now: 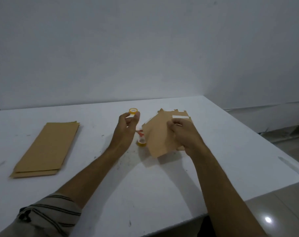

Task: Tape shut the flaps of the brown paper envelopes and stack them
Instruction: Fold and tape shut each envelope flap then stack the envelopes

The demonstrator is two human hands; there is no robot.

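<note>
- The left hand (127, 124) is up above the table (145, 185). Its thumb and fingertips are curled and pinch a tape roll (133, 111) with a yellow core, which shows just beyond the fingertips.
- The right hand (183, 134) has its fingers curled tight, with the tips close together. They are in front of an envelope (155, 137); whether they pinch it or a piece of tape, I cannot tell.
- This envelope is under the right fingers and to their left, turned at an angle. Its near corner throws a shadow on the table.
- More brown edges show just beyond the right fingertips, one with a white strip (180, 116).
- A second roll (141, 142) lies on the table between the two hands, nearer than the left fingers and just beside the envelope's edge.
- A stack (46, 149) of envelopes lies flat, well apart from the left fingers, on their left side.
</note>
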